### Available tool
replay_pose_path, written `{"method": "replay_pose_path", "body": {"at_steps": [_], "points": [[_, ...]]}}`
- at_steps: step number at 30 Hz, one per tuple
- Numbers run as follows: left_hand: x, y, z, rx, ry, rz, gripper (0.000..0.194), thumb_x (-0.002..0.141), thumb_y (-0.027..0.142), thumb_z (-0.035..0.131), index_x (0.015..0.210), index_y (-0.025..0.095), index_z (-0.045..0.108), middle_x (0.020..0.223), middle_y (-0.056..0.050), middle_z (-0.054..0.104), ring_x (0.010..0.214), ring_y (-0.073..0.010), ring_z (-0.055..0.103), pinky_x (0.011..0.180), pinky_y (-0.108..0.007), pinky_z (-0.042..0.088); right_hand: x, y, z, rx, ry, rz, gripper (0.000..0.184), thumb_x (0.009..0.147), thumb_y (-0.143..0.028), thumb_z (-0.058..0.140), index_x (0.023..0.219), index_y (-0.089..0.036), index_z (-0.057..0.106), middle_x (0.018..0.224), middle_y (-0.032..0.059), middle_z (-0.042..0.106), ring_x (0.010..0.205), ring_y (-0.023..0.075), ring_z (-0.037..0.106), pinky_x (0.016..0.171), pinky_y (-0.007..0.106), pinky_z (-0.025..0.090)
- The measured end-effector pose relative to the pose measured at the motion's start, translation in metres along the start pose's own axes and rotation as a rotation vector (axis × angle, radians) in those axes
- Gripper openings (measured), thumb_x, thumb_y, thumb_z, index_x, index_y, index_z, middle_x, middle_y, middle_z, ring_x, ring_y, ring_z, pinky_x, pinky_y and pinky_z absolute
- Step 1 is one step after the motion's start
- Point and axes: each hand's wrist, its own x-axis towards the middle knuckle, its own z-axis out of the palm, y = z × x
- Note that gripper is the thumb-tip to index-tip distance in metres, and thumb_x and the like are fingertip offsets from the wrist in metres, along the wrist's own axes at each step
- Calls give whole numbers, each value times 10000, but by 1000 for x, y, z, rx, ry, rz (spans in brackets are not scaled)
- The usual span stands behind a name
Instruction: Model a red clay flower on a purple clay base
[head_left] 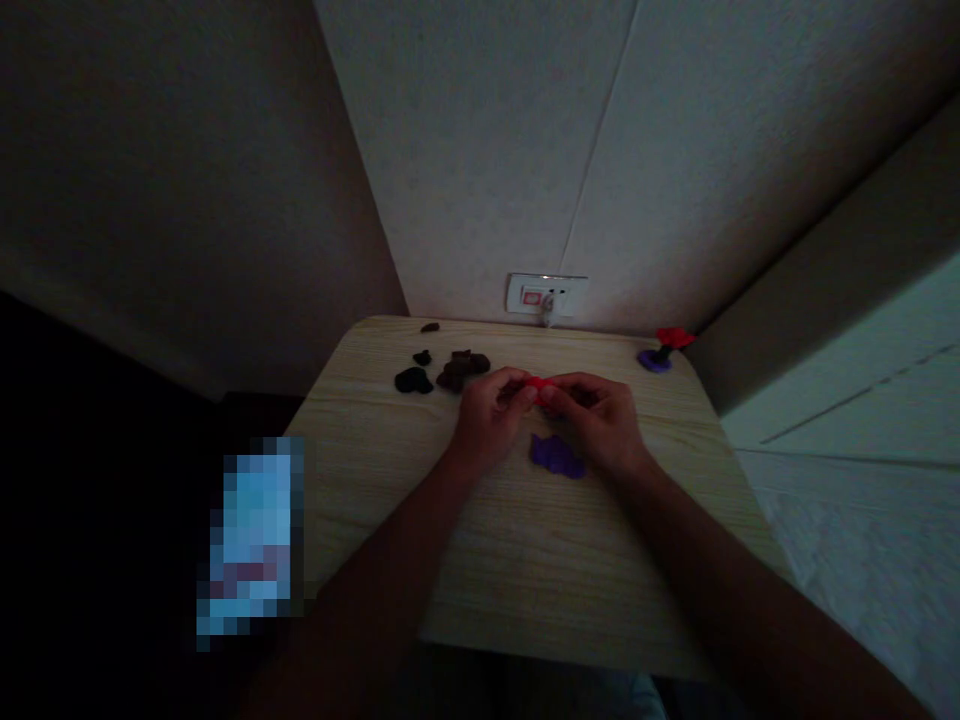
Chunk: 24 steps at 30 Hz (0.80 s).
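Observation:
My left hand point(491, 410) and my right hand point(600, 415) meet over the middle of a small light wooden table point(480, 540). Both are closed in a pinch on one small piece of red clay point(538, 384) held between the fingertips. Just below the hands a flat lump of purple clay point(556, 455) lies on the table, close to my right wrist.
Several dark brown clay pieces point(450, 372) lie at the table's back left. A red and purple clay figure point(664, 350) stands at the back right corner. A wall socket point(544, 295) sits behind the table. A glowing blurred screen point(251, 535) is at the left.

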Motion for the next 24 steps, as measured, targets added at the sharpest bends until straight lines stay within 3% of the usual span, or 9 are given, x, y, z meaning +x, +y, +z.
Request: {"method": "replay_pose_path", "body": {"at_steps": [11, 14, 19, 24], "points": [[-4, 9, 4, 13, 31, -5, 105, 871, 309, 665, 846, 210, 687, 792, -20, 727, 718, -185, 682, 674, -306, 548, -4, -5, 6, -4, -14, -3, 423, 782, -611, 724, 854, -196, 686, 738, 37, 688, 652, 171, 599, 622, 299, 487], [-2, 7, 4, -24, 40, -8, 118, 878, 324, 684, 896, 208, 700, 857, -32, 750, 769, -188, 704, 712, -307, 571, -3, -5, 7, 72, 6, -12, 414, 770, -580, 760, 921, -206, 669, 770, 27, 680, 647, 158, 590, 624, 290, 498], [-2, 3, 3, -28, 25, 8, 318, 903, 365, 689, 1193, 235, 708, 1076, -72, 756, 901, -211, 728, 726, -313, 606, -3, 0, 7, 126, 8, -12, 438, 776, -565, 777, 1030, -230, 652, 846, 35, 700, 689, 170, 630, 654, 303, 542], [-2, 3, 2, -28, 63, 3, 229, 868, 336, 739, 1047, 200, 782, 1064, -82, 785, 959, -227, 747, 853, -358, 620, -3, 1, 6, 169, 8, -41, 366, 793, -498, 791, 989, -204, 697, 828, 39, 721, 654, 155, 632, 625, 287, 542]]}}
